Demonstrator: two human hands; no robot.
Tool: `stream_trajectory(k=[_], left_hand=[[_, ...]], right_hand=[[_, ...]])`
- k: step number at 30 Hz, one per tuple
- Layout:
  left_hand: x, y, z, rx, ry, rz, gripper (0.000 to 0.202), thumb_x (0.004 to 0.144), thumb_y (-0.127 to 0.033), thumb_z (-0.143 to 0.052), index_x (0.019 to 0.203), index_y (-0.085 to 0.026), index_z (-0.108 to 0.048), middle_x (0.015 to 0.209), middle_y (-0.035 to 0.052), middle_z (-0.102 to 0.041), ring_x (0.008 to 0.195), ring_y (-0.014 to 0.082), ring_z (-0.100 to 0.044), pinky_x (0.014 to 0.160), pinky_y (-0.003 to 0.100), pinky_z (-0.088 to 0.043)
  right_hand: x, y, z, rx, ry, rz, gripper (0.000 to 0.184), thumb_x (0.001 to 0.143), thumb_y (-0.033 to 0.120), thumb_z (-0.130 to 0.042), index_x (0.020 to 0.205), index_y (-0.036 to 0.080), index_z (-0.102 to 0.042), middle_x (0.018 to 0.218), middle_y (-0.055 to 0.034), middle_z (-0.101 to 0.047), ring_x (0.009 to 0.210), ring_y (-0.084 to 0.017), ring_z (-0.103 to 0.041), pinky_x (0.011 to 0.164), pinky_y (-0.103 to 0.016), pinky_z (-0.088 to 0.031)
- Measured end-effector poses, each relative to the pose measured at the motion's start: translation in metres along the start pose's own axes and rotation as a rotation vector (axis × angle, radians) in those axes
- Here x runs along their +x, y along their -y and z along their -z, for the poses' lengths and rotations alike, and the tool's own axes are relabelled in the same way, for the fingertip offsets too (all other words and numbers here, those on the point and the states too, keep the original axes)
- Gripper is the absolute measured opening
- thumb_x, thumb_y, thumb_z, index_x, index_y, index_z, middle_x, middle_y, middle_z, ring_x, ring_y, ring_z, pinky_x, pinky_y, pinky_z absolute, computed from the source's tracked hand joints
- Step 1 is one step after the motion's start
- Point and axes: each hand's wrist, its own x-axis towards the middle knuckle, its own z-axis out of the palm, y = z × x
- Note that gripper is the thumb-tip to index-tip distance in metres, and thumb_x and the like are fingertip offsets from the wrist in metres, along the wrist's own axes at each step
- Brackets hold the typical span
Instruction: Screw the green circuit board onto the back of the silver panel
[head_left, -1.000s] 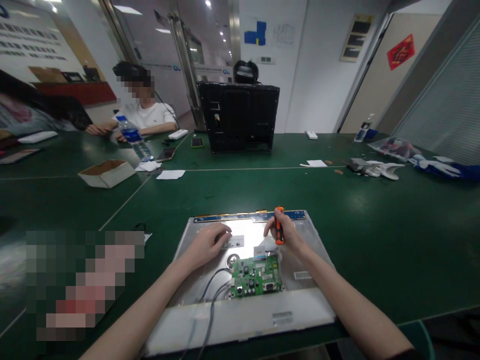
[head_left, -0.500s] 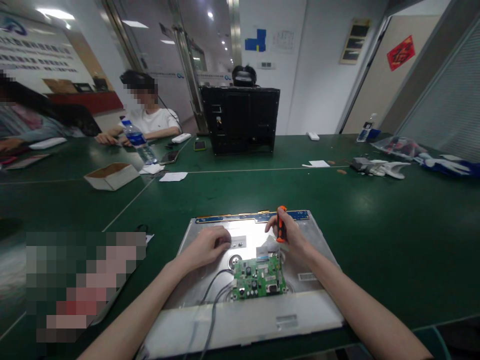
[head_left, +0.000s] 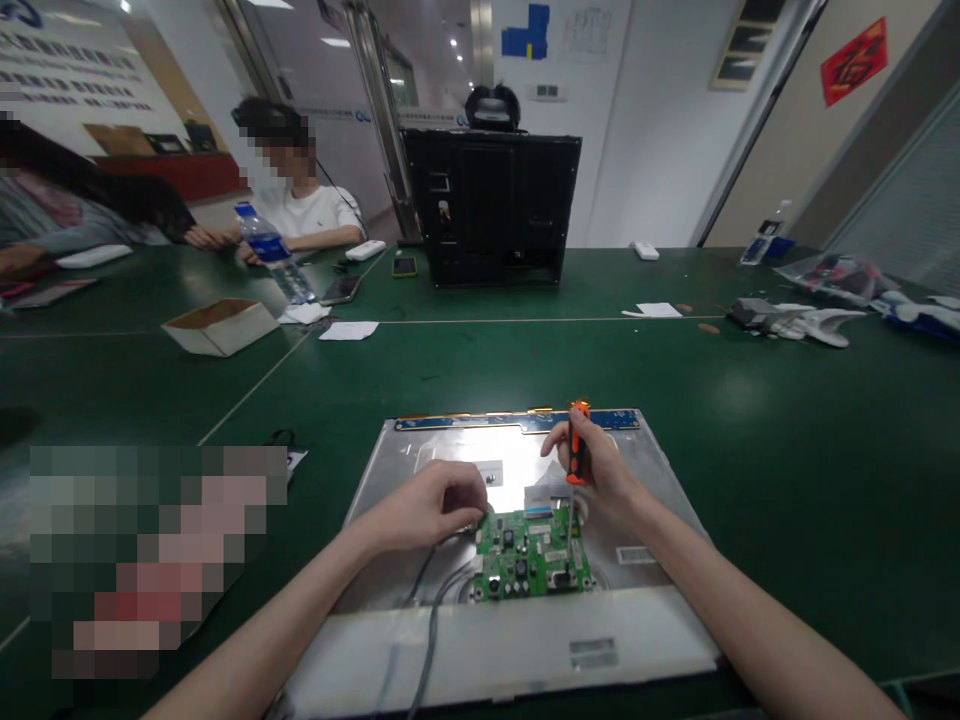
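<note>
My right hand (head_left: 604,470) is closed round the orange and black handle of a screwdriver (head_left: 577,448), held upright. Its thin shaft reaches down over the right part of a green circuit board (head_left: 531,550); exactly where the tip touches is hard to see. At the board's upper left corner, my left hand (head_left: 442,505) has its thumb and fingers pinched together. Whatever it may hold is hidden. The board sits on the silver metal back of a display panel (head_left: 645,520), with grey cables (head_left: 433,635) running from its left side. A small screw (head_left: 491,479) lies on a pale label beyond my left hand.
A black monitor housing (head_left: 495,210) stands across the green table. To the left are an open white box (head_left: 220,328), a water bottle (head_left: 276,255) and a phone (head_left: 341,290). Two people sit at the far left. White gloves (head_left: 814,322) and a plastic bag (head_left: 836,275) lie right.
My left hand has moved from the label with the screws down toward the board's upper left corner. The screwdriver shaft now reaches over the board's right part. The view has tilted down slightly.
</note>
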Motion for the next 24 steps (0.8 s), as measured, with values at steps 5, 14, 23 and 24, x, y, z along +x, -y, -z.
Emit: stream_trajectory(k=[5, 14, 23, 24], left_hand=[[0.002, 0.001, -0.002, -0.021, 0.030, 0.010, 0.006, 0.078, -0.019, -0.063, 0.079, -0.015, -0.067, 0.070, -0.0001, -0.061, 0.061, 0.0128, -0.052, 0.057, 0.022, -0.040], [0.001, 0.003, 0.000, -0.012, 0.029, -0.020, 0.006, 0.080, -0.018, -0.063, 0.080, -0.015, -0.068, 0.072, 0.0005, -0.063, 0.062, 0.0137, -0.054, 0.058, 0.023, -0.040], [0.003, 0.006, 0.000, -0.032, 0.035, -0.024, 0.008, 0.083, -0.018, -0.061, 0.079, -0.016, -0.068, 0.072, 0.0005, -0.064, 0.063, 0.0138, -0.055, 0.058, 0.023, -0.041], [0.003, 0.007, 0.000, -0.033, 0.033, -0.019, 0.008, 0.082, -0.019, -0.062, 0.078, -0.016, -0.068, 0.070, 0.0001, -0.063, 0.061, 0.0136, -0.054, 0.057, 0.023, -0.041]], right_hand=[[-0.004, 0.000, -0.002, 0.007, -0.006, -0.037, 0.067, 0.075, 0.081, -0.052, 0.062, 0.017, -0.065, 0.044, 0.0056, -0.037, 0.038, -0.007, -0.030, 0.037, -0.021, -0.018], [-0.009, 0.003, -0.004, 0.021, -0.001, -0.065, 0.065, 0.073, 0.081, -0.054, 0.065, 0.017, -0.065, 0.041, 0.0060, -0.040, 0.034, -0.006, -0.030, 0.034, -0.021, -0.017], [-0.017, 0.032, -0.026, 0.153, -0.155, 0.024, 0.048, 0.072, 0.068, -0.064, 0.068, 0.022, -0.053, 0.050, 0.0050, -0.053, 0.035, -0.005, -0.038, 0.032, -0.019, -0.024], [-0.017, 0.036, -0.031, 0.143, -0.155, 0.085, 0.044, 0.072, 0.063, -0.067, 0.069, 0.022, -0.052, 0.050, 0.0060, -0.052, 0.036, -0.005, -0.038, 0.032, -0.018, -0.025]])
